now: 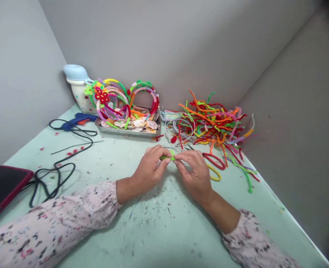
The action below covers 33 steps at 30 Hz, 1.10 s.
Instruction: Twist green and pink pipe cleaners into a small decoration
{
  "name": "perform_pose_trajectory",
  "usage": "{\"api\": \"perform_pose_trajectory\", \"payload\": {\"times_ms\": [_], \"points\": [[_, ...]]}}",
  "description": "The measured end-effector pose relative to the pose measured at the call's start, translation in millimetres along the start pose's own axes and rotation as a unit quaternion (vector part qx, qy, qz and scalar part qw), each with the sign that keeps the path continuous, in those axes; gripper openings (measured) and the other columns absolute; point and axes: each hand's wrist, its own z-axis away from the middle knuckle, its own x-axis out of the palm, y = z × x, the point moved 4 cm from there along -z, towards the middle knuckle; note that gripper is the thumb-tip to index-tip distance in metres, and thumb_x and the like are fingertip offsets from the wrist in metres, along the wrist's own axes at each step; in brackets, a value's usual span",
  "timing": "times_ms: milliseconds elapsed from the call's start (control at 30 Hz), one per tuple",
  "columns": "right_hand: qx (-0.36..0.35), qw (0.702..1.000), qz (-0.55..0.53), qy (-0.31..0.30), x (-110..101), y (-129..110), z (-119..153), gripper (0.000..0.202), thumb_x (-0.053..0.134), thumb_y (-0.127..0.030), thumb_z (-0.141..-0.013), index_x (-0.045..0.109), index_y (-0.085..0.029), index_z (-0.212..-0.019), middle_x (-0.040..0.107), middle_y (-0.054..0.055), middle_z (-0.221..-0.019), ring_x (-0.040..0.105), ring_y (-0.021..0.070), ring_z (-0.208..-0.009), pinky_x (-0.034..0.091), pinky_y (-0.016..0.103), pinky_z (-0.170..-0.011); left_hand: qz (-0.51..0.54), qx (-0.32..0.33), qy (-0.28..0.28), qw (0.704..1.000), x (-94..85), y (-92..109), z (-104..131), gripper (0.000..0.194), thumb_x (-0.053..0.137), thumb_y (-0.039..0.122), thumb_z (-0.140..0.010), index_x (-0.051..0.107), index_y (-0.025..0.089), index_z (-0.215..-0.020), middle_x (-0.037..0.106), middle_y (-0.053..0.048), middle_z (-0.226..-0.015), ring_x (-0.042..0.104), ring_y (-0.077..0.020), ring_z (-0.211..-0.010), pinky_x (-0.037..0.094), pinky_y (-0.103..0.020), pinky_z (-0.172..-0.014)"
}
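A bright green pipe cleaner [172, 155] is pinched between my two hands over the middle of the table. My left hand [151, 166] closes thumb and fingers on its left part, and my right hand [194, 175] pinches it from the right, so only a short bent piece shows between the fingertips. Just beyond the hands runs a thin grey wire, partly covered by my fingers. Close to my right hand lie scissors with one red handle [215, 161] and one yellow handle [215, 173].
A metal tray [127, 131] holds shells and pipe-cleaner-wrapped hoops [114, 100]. Loose pipe cleaners [214, 121] pile up at the right, beside coiled wire [180, 128]. Leftward are a blue glue gun [77, 121], a black cord [58, 167], a phone [6, 190] and a white jar [82, 95].
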Motion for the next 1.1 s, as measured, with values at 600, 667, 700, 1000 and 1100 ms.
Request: {"api": "perform_pose_trajectory", "payload": {"times_ms": [600, 667, 700, 1000, 1100], "points": [[0.032, 0.999, -0.018, -0.029, 1.2, 1.5, -0.9, 0.015, 0.055, -0.020, -0.088, 0.065, -0.024, -0.099, 0.065, 0.004, -0.092, 0.056, 0.0200, -0.092, 0.046, 0.039, -0.083, -0.023, 0.003, -0.001, 1.000, 0.4, -0.2, -0.1, 0.008, 0.045, 0.023, -0.092, 0.053, 0.019, -0.091, 0.060, -0.002, -0.090, 0.053, -0.0171, -0.088, 0.037, -0.035, -0.087], [0.038, 0.999, -0.015, -0.036, 1.7, 1.9, -1.1, 0.015, 0.054, -0.021, -0.089, 0.065, -0.024, -0.099, 0.064, 0.004, -0.093, 0.056, 0.0205, -0.093, 0.046, 0.040, -0.083, -0.027, 0.003, -0.002, 1.000, 0.6, -0.3, -0.3, 0.009, 0.045, 0.023, -0.092, 0.053, 0.019, -0.091, 0.060, -0.003, -0.090, 0.053, -0.0172, -0.088, 0.037, -0.035, -0.087], [0.042, 0.998, -0.012, -0.040, 2.1, 2.2, -1.2, 0.015, 0.054, -0.021, -0.089, 0.064, -0.024, -0.100, 0.064, 0.004, -0.094, 0.055, 0.0208, -0.094, 0.046, 0.040, -0.084, -0.029, 0.003, -0.002, 1.000, 0.7, -0.5, -0.4, 0.010, 0.044, 0.024, -0.093, 0.053, 0.019, -0.092, 0.060, -0.003, -0.091, 0.053, -0.0174, -0.088, 0.037, -0.035, -0.086], [0.044, 0.997, 0.002, -0.061, 5.7, 3.6, -1.3, 0.014, 0.049, -0.022, -0.091, 0.061, -0.023, -0.098, 0.060, 0.005, -0.097, 0.053, 0.0209, -0.096, 0.044, 0.040, -0.086, -0.046, 0.001, -0.008, 0.999, 1.5, -0.2, -0.6, 0.010, 0.044, 0.023, -0.092, 0.053, 0.018, -0.090, 0.060, -0.003, -0.090, 0.053, -0.0174, -0.087, 0.036, -0.035, -0.085], [0.044, 0.997, -0.001, -0.067, 6.3, 3.5, -1.5, 0.013, 0.047, -0.021, -0.091, 0.060, -0.022, -0.096, 0.059, 0.005, -0.096, 0.052, 0.0208, -0.094, 0.043, 0.040, -0.085, -0.047, 0.003, -0.012, 0.999, 1.1, 1.1, -0.2, 0.010, 0.044, 0.022, -0.092, 0.053, 0.018, -0.090, 0.060, -0.003, -0.090, 0.053, -0.0172, -0.088, 0.035, -0.035, -0.084]]}}
